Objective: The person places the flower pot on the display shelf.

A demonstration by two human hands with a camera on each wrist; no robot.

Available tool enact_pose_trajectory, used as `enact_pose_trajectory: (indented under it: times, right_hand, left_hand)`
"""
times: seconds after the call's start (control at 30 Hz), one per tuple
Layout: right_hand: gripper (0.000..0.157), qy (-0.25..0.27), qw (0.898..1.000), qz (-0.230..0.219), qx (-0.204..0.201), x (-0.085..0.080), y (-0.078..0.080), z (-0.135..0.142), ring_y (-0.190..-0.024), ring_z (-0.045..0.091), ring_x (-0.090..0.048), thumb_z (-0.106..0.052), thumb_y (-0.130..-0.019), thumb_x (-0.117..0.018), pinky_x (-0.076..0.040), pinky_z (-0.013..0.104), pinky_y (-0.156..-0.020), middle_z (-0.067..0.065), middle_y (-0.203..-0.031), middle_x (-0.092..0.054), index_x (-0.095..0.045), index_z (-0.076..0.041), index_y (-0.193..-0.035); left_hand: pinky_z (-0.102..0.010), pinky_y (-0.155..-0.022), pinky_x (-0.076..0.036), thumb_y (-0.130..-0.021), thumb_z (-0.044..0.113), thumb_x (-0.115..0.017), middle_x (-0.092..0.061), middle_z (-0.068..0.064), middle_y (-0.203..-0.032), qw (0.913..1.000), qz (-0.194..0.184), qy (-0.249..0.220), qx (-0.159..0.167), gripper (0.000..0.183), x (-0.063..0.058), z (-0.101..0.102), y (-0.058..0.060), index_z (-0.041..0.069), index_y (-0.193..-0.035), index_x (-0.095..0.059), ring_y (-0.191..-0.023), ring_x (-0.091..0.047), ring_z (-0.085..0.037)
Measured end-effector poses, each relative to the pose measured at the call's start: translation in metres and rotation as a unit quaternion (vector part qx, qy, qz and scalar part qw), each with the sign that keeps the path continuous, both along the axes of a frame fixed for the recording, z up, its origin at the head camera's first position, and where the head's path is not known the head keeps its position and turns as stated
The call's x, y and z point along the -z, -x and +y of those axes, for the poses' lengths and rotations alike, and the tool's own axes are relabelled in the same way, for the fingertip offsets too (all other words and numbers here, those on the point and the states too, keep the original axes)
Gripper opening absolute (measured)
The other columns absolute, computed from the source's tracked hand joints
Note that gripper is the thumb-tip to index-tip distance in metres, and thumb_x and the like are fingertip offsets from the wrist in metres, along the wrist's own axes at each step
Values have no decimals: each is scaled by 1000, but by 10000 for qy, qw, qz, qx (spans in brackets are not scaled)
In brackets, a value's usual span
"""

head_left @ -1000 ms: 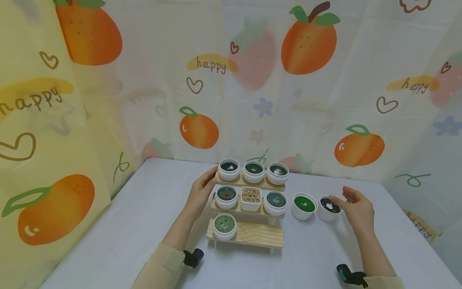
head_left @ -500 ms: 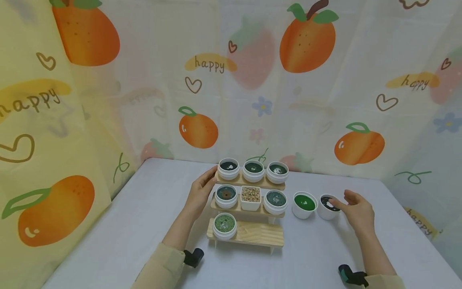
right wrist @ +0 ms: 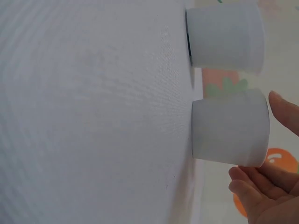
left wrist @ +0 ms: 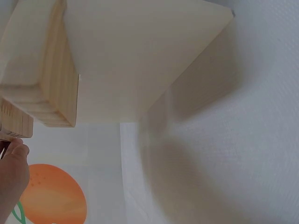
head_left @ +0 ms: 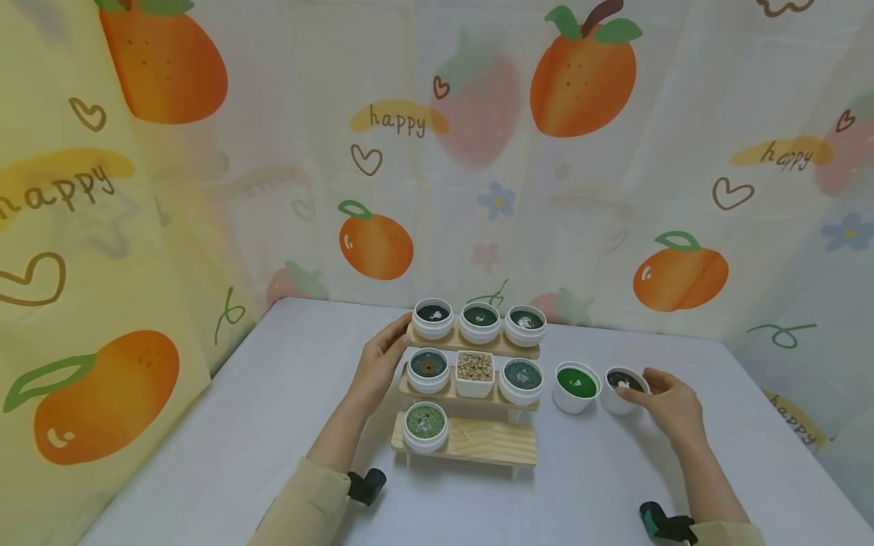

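Note:
A three-tier wooden stand (head_left: 492,444) holds several small white pots. At the left end of its top shelf, my left hand (head_left: 382,368) grips the wood, fingertips on the shelf end in the left wrist view. To the right of the stand are two white cups on the table: one with a green top (head_left: 576,388), the other a dark-topped cup (head_left: 617,406). My right hand (head_left: 672,406) is at the dark-topped cup, thumb over its opening and fingers at its right side. In the right wrist view, the thumb (right wrist: 286,111) shows apart from the rim.
The top shelf carries three dark-filled pots, among them the middle pot (head_left: 479,322). A square pot of tan grains (head_left: 474,371) sits between two bluish ones. On the lowest shelf stands a green-speckled pot (head_left: 425,426). A fruit-print curtain (head_left: 287,152) hangs behind the white table (head_left: 225,447).
My right hand has shifted left and closer to the dark-topped cup, its fingers now at the cup's side. The left hand has stayed on the stand.

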State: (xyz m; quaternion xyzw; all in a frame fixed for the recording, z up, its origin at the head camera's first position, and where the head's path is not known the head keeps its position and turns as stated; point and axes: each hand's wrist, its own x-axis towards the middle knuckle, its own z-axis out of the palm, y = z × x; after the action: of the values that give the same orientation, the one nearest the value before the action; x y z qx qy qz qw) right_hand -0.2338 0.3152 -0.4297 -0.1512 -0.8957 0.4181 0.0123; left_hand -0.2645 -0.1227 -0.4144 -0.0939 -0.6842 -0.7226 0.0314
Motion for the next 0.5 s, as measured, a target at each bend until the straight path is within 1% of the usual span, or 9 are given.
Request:
enact_pose_trajectory:
  times: [0.13,0.27,0.5]
  right_hand:
    - [88,-70,9999,-89,-59,1,0,1,-140,47,-35,-41,-87,-73,-37,61,-114,31,-153,-37,-33,6,-149]
    - [88,-79,9999,-82,-120,1,-1,1,-139,47,-36,-40,-86,-74,-38,60,-113,32,-152,-37,-34,6,-149]
    - [88,-178,9997,-83,-156,2,0,2,-134,47,-41,-42,-85,-75,-42,60,-107,32,-149,-41,-36,6,-148]
  left_hand:
    - [-43,-126,-25,-104,9,-45,-37,-18,-159,10000,6,-3,41,48,0,0,0,0,-150,-37,-150,-32,-30]
    - [-43,-127,-25,-104,9,-45,-36,-18,-159,10000,14,-28,64,48,0,0,0,0,-151,-36,-151,-31,-30]
    - [-43,-127,-24,-104,8,-44,-35,-18,-159,10000,6,-64,63,49,0,0,0,-1,-151,-35,-151,-31,-30]
